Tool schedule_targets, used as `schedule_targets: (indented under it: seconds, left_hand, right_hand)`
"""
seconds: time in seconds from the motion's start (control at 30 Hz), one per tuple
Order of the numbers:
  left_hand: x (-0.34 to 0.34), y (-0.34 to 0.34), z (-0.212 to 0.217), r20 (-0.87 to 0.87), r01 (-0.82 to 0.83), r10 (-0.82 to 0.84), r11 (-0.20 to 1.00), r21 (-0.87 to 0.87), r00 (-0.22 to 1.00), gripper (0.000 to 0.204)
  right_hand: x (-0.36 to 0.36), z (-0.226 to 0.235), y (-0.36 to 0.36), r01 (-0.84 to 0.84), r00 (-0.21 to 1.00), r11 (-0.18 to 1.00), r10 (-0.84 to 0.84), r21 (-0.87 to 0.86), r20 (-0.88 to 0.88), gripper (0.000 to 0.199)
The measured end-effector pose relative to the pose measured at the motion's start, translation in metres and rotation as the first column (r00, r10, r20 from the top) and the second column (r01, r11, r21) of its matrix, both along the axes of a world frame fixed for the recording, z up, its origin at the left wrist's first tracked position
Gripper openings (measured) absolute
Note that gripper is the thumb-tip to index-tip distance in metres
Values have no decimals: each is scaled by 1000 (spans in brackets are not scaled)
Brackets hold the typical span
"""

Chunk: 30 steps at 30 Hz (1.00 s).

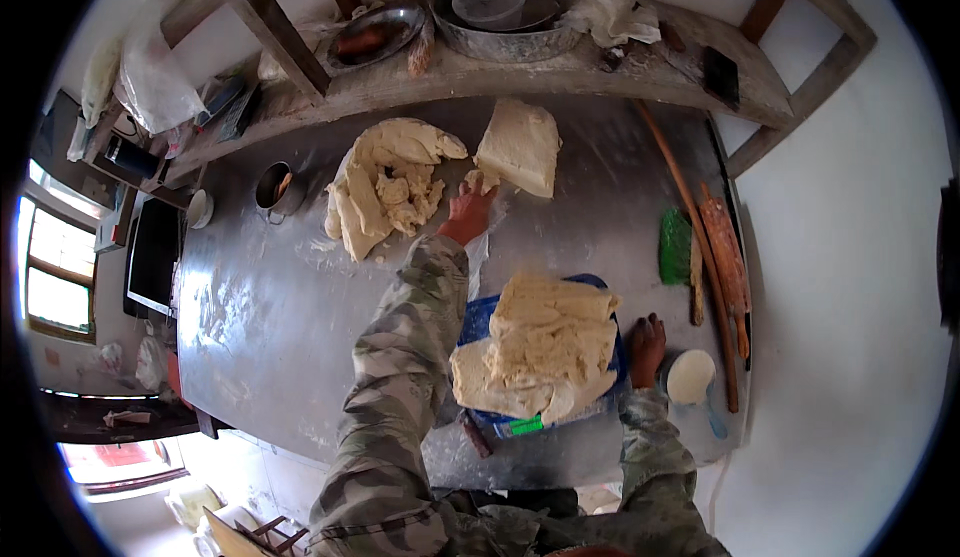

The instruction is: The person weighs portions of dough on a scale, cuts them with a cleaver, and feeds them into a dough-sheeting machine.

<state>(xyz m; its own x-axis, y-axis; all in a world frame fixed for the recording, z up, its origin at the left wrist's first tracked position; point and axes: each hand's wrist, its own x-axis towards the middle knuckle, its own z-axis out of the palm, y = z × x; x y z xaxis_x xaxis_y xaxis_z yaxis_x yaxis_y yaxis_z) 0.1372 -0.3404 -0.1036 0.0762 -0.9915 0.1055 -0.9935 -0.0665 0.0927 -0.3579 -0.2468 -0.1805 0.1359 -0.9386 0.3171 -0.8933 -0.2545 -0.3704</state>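
My left hand (468, 212) reaches across the metal table (270, 297), fingers closed on a small lump of dough (481, 179) between a large torn dough pile (388, 189) and a squarish dough slab (520, 145). My right hand (646, 349) rests at the right edge of a blue tray (478, 319), fingers bent against it. A big heap of dough (543, 347) fills that tray, near the table's front edge.
A long wooden rolling pin (692, 219), a green scraper (675, 246) and a small white bowl (690, 376) lie at the right. A metal cup (274, 188) stands left of the dough. A wooden shelf (520, 72) behind holds metal bowls and plastic bags.
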Motion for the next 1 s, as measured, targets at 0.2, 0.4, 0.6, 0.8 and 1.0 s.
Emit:
schedule_targets:
  seconds: [0.2, 0.4, 0.6, 0.8, 1.0]
  left_hand:
    - [43, -24, -45, -128, -146, 152, 988, 56, 980, 48]
    - [90, 15, -20, 156, -255, 298, 935, -245, 942, 45]
    - [137, 26, 15, 307, -439, 397, 895, 82, 865, 50]
    - [69, -85, 1, -354, -256, 199, 959, -122, 914, 57]
    - [55, -151, -53, -629, -400, 432, 894, 204, 646, 73]
  right_hand:
    - [39, 7, -5, -39, 999, 998, 40, 53, -10, 32]
    - [-2, -28, -10, -101, 549, 979, -94, -177, -830, 40]
    - [18, -33, -3, 7, 997, 985, -22, 171, 81, 45]
    - [17, -18, -1, 34, 999, 981, -28, 192, -33, 44]
    - [36, 37, -14, 62, 963, 989, -24, 134, -267, 46]
